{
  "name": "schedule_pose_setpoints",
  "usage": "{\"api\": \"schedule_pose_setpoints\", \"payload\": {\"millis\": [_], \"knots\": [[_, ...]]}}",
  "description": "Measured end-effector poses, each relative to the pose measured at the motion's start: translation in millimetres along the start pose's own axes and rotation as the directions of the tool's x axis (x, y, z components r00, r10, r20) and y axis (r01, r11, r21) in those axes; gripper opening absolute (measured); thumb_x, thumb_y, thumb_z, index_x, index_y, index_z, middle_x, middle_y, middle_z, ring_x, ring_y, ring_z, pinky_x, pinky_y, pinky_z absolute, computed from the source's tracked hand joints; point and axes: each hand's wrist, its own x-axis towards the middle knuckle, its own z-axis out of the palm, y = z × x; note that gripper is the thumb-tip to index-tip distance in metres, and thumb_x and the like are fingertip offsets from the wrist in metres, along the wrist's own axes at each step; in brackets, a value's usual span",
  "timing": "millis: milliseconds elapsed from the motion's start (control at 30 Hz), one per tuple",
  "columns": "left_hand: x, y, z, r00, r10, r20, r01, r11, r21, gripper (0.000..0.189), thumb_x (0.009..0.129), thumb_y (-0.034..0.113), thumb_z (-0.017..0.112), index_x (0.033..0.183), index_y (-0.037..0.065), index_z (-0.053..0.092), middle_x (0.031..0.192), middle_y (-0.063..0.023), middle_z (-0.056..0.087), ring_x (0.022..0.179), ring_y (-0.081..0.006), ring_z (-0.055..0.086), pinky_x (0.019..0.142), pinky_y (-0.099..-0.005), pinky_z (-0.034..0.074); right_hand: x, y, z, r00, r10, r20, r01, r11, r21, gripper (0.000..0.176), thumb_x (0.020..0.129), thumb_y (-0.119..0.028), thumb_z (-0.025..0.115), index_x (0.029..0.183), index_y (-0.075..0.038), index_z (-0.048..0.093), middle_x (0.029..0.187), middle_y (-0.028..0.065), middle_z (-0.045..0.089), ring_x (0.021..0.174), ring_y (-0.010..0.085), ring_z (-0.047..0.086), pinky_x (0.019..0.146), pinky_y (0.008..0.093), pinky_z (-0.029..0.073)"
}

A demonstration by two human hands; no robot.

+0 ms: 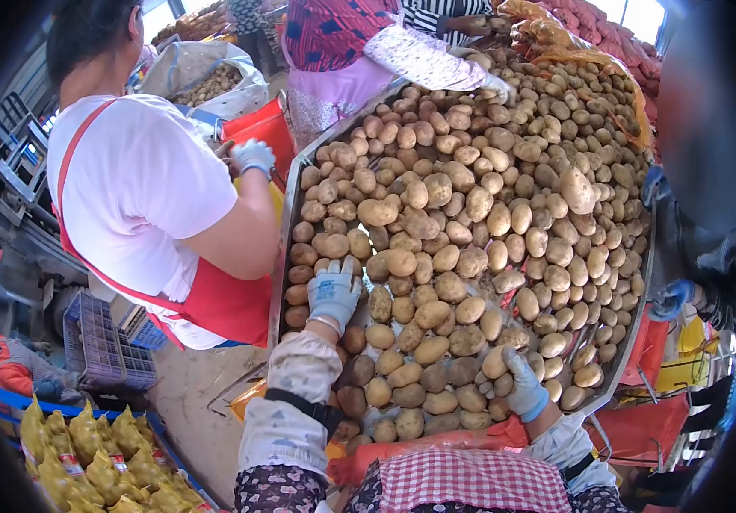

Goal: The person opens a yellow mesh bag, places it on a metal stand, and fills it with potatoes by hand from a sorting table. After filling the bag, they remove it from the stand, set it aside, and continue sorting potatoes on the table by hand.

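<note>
A long metal sorting table (285,231) is heaped with several potatoes (470,205). My left hand (334,289), in a pale blue glove, rests flat with fingers spread on potatoes near the table's left rim. My right hand (522,380), also gloved, lies among the potatoes close to the near right edge, its fingers curled around one potato (494,362). Both my forearms wear patterned sleeve covers.
A person in a white shirt and red apron (154,197) stands at the left rim, gloved hand raised. Another person in a patterned top (359,43) reaches in at the far end. A third stands at the right. Yellow net bags (94,462) lie lower left, crates (103,342) beside them.
</note>
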Motion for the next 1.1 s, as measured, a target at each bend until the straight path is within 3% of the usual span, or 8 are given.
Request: {"api": "schedule_pose_setpoints", "payload": {"millis": [400,500,533,600,633,767,1000,1100], "knots": [[35,14,-20,0.935,-0.298,0.191,0.347,0.878,-0.329,0.038,0.085,0.039,0.054,0.103,0.005,0.061,0.099,-0.0182,0.066,0.092,-0.0373,0.064,0.080,-0.0434,0.051,-3,4,-11,0.991,-0.073,0.113,0.051,0.982,0.182,0.070,0.088,-0.064,0.043,0.108,0.002,0.056,0.088,0.0167,0.064,0.073,0.0249,0.061,0.065,0.0323,0.049],[-10,59,-30,0.958,-0.072,0.276,0.275,0.495,-0.824,0.027,0.086,0.027,0.059,0.099,0.003,0.064,0.089,-0.0154,0.067,0.077,-0.0295,0.065,0.068,-0.0364,0.053,-8,-24,26,0.992,0.066,0.104,-0.104,0.900,0.422,0.087,0.088,-0.071,0.032,0.129,0.005,0.044,0.119,0.0243,0.057,0.084,0.0296,0.064,0.063,0.0334,0.049],[-28,82,-29,0.956,0.280,-0.087,-0.276,0.765,-0.582,0.023,0.088,0.021,0.058,0.100,0.002,0.063,0.092,-0.0143,0.066,0.083,-0.0283,0.063,0.073,-0.0343,0.052,-9,-23,39,0.992,0.071,0.108,-0.111,0.900,0.421,0.087,0.088,-0.071,0.032,0.129,0.005,0.044,0.119,0.0243,0.057,0.084,0.0296,0.064,0.063,0.0334,0.049],[-58,136,-72,0.885,0.447,0.128,0.110,0.065,-0.992,0.024,0.091,0.014,0.055,0.111,0.004,0.060,0.111,-0.0126,0.061,0.104,-0.0245,0.060,0.089,-0.0362,0.048,-7,-21,56,0.834,-0.473,0.283,0.550,0.752,-0.363,0.092,0.087,-0.073,0.030,0.139,0.002,0.035,0.129,0.0195,0.053,0.095,0.0301,0.062,0.070,0.0340,0.049],[-53,134,-67,0.889,0.441,0.123,0.106,0.062,-0.992,0.024,0.091,0.014,0.055,0.111,0.004,0.060,0.111,-0.0126,0.061,0.104,-0.0245,0.060,0.089,-0.0362,0.048,-6,-25,44,0.969,-0.089,0.231,0.015,0.952,0.305,0.083,0.088,-0.067,0.038,0.141,-0.003,0.035,0.130,0.0140,0.054,0.099,0.0271,0.059,0.080,0.0350,0.046],[8,68,-25,0.929,-0.198,-0.314,-0.024,0.812,-0.583,0.045,0.089,0.024,0.056,0.126,-0.001,0.050,0.123,-0.0230,0.052,0.117,-0.0375,0.048,0.103,-0.0421,0.036,0,17,-25,0.951,-0.270,0.150,0.253,0.405,-0.878,0.075,0.089,-0.066,0.035,0.138,-0.010,0.045,0.134,0.0164,0.052,0.113,0.0405,0.055,0.078,0.0537,0.052],[-33,60,-3,0.990,0.047,-0.132,-0.052,0.998,-0.037,0.052,0.086,0.037,0.054,0.124,0.002,0.054,0.137,-0.0167,0.047,0.123,-0.0414,0.043,0.104,-0.0565,0.031,-22,-23,36,0.925,-0.337,0.174,0.320,0.447,-0.835,0.074,0.090,-0.060,0.036,0.141,-0.007,0.039,0.132,0.0172,0.052,0.116,0.0321,0.053,0.092,0.0474,0.046],[-39,37,-1,0.993,-0.080,-0.085,0.034,0.896,-0.443,0.040,0.087,0.031,0.053,0.117,0.006,0.060,0.122,-0.0172,0.058,0.110,-0.0381,0.054,0.097,-0.0465,0.041,-23,-26,32,0.992,-0.107,0.063,0.120,0.955,-0.272,0.078,0.090,-0.062,0.034,0.141,-0.003,0.037,0.131,0.0148,0.053,0.114,0.0312,0.054,0.088,0.0429,0.048]]}}
